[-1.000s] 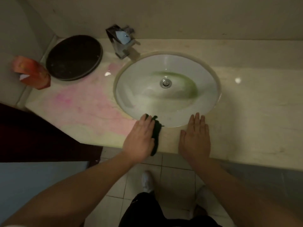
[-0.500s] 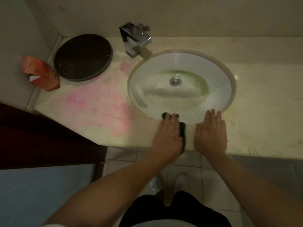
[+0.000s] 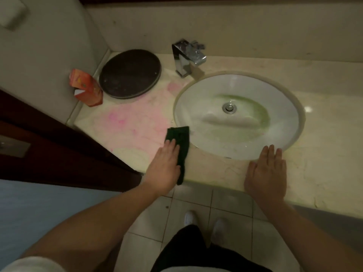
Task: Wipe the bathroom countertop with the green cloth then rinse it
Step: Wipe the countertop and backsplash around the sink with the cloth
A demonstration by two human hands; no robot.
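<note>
- The dark green cloth (image 3: 179,136) is pressed onto the beige marble table (image 3: 326,154), left of the white oval sink (image 3: 198,99), by straight fingers (image 3: 171,144) of the left hand (image 3: 167,163).
- The right hand (image 3: 266,173) is rested flat, empty.
- Judged soft and limp; best bunched mid-fold.

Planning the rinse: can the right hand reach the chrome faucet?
Probably yes: right hand rests flat, holding nothing; only the open white oval sink lies between it and the square chrome faucet.

No legible text, label, brand or number anywhere. Only blurred, unreadable yellowish print on the orange carton (image 3: 86,89) at the left end of the countertop (image 3: 324,154), beside the dark round tray (image 3: 129,73).
</note>
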